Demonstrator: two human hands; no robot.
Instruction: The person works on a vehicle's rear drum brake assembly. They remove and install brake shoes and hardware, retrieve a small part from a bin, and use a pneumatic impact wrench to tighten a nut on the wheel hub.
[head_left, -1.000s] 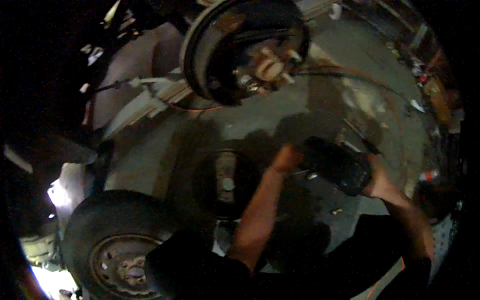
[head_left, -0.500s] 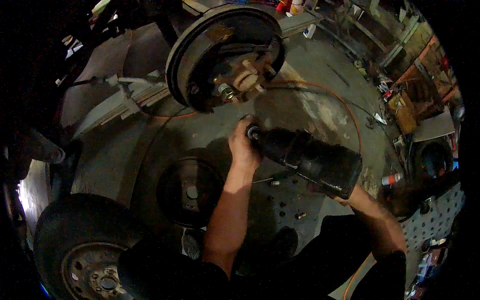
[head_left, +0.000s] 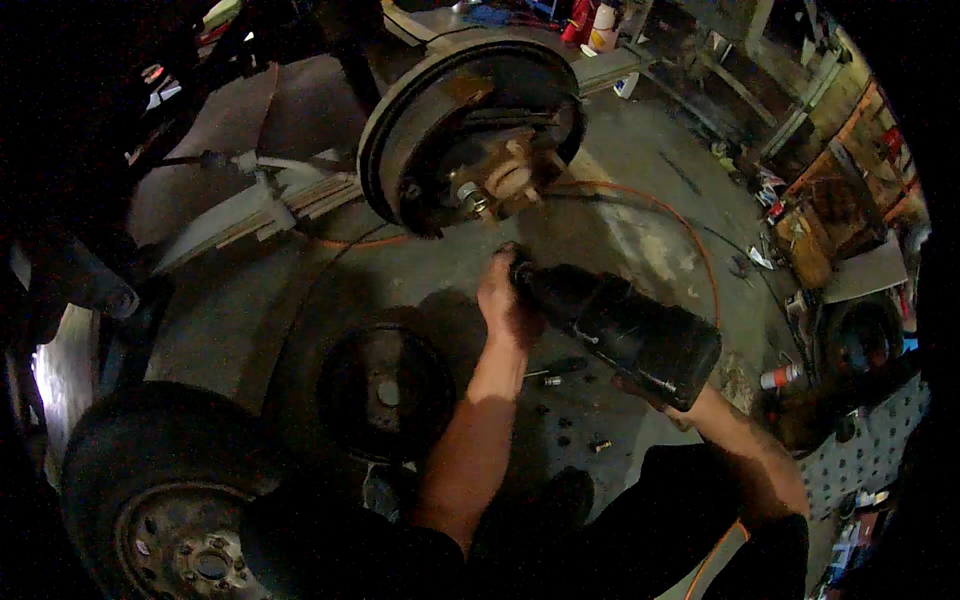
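My left hand (head_left: 508,305) is closed around the front end of a bulky black power tool, which looks like an impact wrench (head_left: 625,325). My right hand (head_left: 690,408) is wrapped about its rear underside, where the tool's body hides most of the fingers. The tool's nose points up and left toward a brake assembly (head_left: 400,150), a round backing plate with a rusty hub (head_left: 512,180) and studs at its middle. A shiny metal cylindrical piece (head_left: 472,196) sits at the hub's lower left. A gap separates the tool from the hub.
On the floor below lie a dark brake drum (head_left: 340,400), a small socket (head_left: 552,381) and several small nuts or bolts (head_left: 602,446). A wheel with a tyre (head_left: 150,425) lies at lower left. An orange hose (head_left: 700,235) curves behind. Clutter and a can (head_left: 780,377) line the right.
The view has shifted slightly, so the brake assembly appears lower and farther right. The tool's nose has turned a little, hiding its pale metal ring. Both hands keep their hold.
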